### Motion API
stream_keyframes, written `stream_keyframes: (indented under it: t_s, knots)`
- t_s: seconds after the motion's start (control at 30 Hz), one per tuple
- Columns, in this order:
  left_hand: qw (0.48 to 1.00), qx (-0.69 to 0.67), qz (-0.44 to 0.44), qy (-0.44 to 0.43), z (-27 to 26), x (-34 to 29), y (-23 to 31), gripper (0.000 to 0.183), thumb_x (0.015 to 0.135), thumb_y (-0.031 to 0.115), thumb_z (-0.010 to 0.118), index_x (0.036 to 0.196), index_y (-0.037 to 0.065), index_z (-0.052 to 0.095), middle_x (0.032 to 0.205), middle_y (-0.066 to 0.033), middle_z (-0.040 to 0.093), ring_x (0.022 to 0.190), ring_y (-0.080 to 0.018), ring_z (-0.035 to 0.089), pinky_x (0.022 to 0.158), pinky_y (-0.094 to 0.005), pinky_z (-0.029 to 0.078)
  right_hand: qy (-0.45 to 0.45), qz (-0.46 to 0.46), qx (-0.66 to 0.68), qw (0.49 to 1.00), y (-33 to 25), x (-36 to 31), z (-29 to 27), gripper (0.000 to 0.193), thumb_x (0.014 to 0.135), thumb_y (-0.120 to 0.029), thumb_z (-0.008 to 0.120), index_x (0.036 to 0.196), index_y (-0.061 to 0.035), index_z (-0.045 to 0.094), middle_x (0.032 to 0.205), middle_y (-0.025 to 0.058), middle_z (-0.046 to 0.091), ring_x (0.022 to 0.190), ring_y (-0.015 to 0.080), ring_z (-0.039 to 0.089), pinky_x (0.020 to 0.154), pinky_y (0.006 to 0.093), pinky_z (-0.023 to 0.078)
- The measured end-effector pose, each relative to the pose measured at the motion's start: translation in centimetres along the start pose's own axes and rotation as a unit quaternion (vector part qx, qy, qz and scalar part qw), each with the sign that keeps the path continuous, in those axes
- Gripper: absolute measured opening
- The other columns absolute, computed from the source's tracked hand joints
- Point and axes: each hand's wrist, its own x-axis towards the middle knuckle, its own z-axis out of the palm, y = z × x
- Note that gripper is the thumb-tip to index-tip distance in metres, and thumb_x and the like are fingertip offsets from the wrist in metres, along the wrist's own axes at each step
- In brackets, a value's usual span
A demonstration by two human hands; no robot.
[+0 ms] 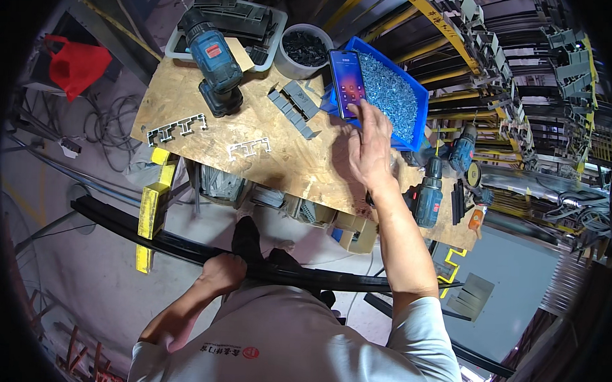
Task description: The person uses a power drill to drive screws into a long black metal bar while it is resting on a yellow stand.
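A long black metal profile runs across in front of my body. My left hand is closed round it near its middle. My right hand reaches over the wooden workbench, its fingers stretched out and holding nothing. One fingertip is at the lower end of a phone with a lit screen. The phone leans against a blue bin full of small silvery screws. Left of this hand lies a grey slotted bracket.
Toward the back stand a blue cordless drill, a tub of black parts and a tray. Another drill stands at right. White profile pieces lie near the front edge. Yellow supports flank the profile; racks fill the right.
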Motion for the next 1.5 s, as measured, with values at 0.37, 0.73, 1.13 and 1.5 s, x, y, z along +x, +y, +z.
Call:
stream_keyframes:
  t_s: [0.37,0.73,1.13,1.5]
  knots:
    - [0.995,0.03,0.039,0.085,0.5,-0.1,-0.2,0.008,0.077,0.016,0.06,0.076,0.009,0.062,0.073,-0.0103,0.064,0.064,-0.028,0.067,0.055,-0.0409,0.053,0.069,0.233,-0.033,0.969,4.3,2.4,-0.8,0.042,0.088,-0.001,0.058,0.129,0.007,0.061,0.124,0.0235,0.066,0.118,0.0427,0.061,0.104,0.0485,0.046]
    - [0.999,0.006,0.01,0.051,-0.4,-0.3,0.2,0.01,0.081,0.016,0.059,0.08,0.009,0.067,0.08,-0.0118,0.069,0.075,-0.0291,0.071,0.062,-0.042,0.057,-0.165,0.391,-0.123,0.897,9.7,6.4,0.2,0.03,0.087,-0.011,0.06,0.109,0.0035,0.073,0.116,0.0294,0.07,0.115,0.0422,0.067,0.099,0.0441,0.054]
    - [0.996,-0.005,-0.052,-0.07,-5.2,-2.0,0.3,0.026,0.074,0.017,0.074,0.095,0.003,0.07,0.095,-0.0181,0.071,0.093,-0.0349,0.07,0.08,-0.0461,0.056,0.217,0.223,0.111,0.944,-2.6,2.6,-4.0,0.011,0.09,0.0,0.059,0.1,0.0039,0.056,0.085,0.0278,0.065,0.078,0.0463,0.065,0.071,0.0512,0.051]
    - [0.992,0.079,-0.088,-0.038,-4.0,-4.9,-5.3,0.026,0.074,0.019,0.075,0.093,0.004,0.066,0.091,-0.019,0.069,0.087,-0.0404,0.067,0.076,-0.0521,0.054,-0.035,0.547,0.719,0.427,-7.8,-37.8,-8.8,0.01,0.082,-0.001,0.053,0.082,0.0045,0.061,0.075,0.0109,0.056,0.06,0.0179,0.051,0.053,0.0295,0.039]
